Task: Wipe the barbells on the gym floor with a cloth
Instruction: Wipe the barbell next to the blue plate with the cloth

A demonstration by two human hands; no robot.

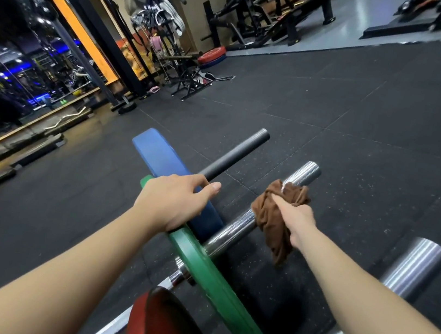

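Three barbells lie side by side on the black rubber floor. The middle one has a chrome sleeve (303, 172) and a green plate (224, 284). My right hand (296, 219) grips a brown cloth (274, 220) wrapped round that chrome sleeve, part of the cloth hanging down. My left hand (177, 200) rests on top of the green plate, fingers curled over its rim against the blue plate (158, 154). The blue plate sits on a barbell with a black sleeve (240, 152). At the bottom stands a red plate (161, 326), and a third chrome sleeve (410, 266) runs at the right.
A mirror wall with an orange frame (64, 15) runs along the left. Red and blue plates (212, 56) and a black rack (189, 79) stand at the back. Benches and machines (264, 16) fill the far end. Curl bars (72, 113) lie by the mirror.
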